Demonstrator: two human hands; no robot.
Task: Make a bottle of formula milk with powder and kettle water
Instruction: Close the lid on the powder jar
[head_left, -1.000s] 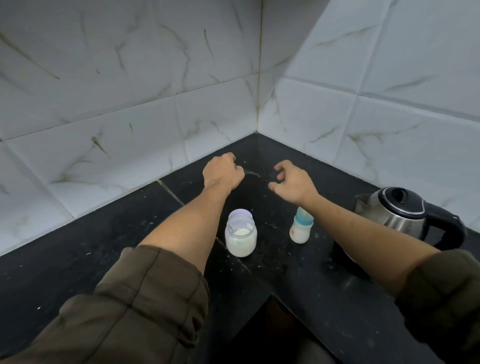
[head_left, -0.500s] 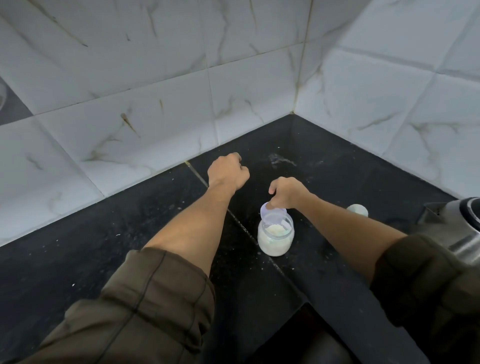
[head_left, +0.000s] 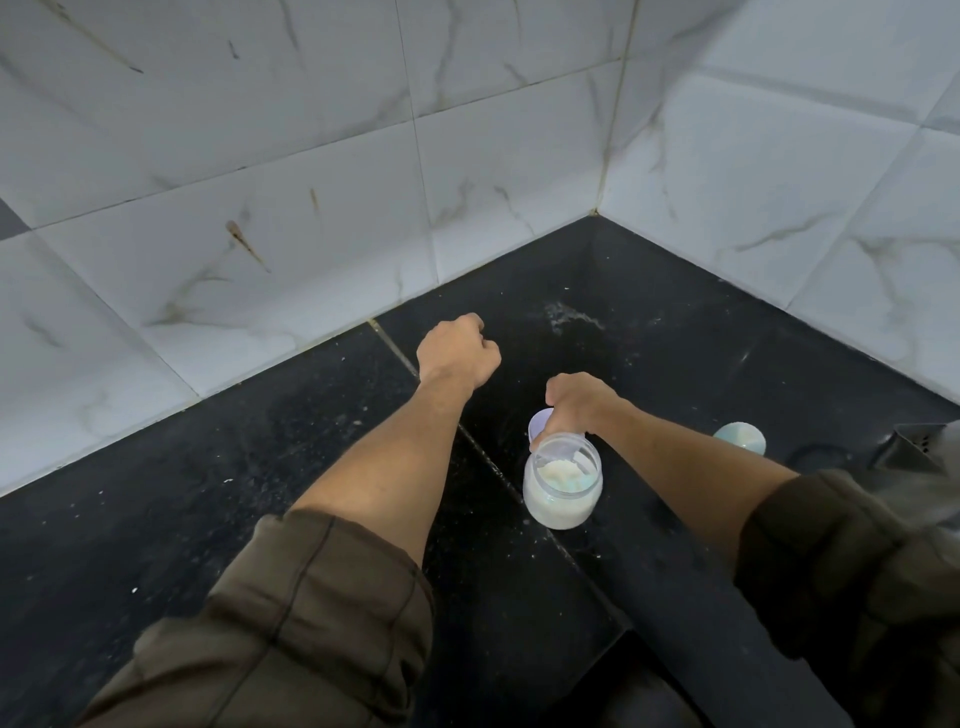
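Note:
A small clear jar (head_left: 563, 493) of white powder stands on the black counter (head_left: 260, 493), its mouth uncovered. My right hand (head_left: 576, 402) hovers just behind the jar, fingers pinched on its pale purple lid (head_left: 539, 422), which is tilted up off the rim at the jar's far left side. My left hand (head_left: 457, 353) is a closed fist with nothing in it, held over the counter to the left of and beyond the jar. The baby bottle (head_left: 740, 436) shows only its pale teal top, behind my right forearm.
The kettle (head_left: 919, 449) is cut off at the right edge, only its spout area showing. White marble-look tiled walls (head_left: 311, 208) meet in a corner behind the hands. The counter is speckled with spilled powder. A dark gap opens at the bottom centre.
The view has swung left, pushing the kettle and bottle toward the right edge. My right hand came down from mid-air onto the jar's lid and tilted it off the rim. The left fist hardly moved.

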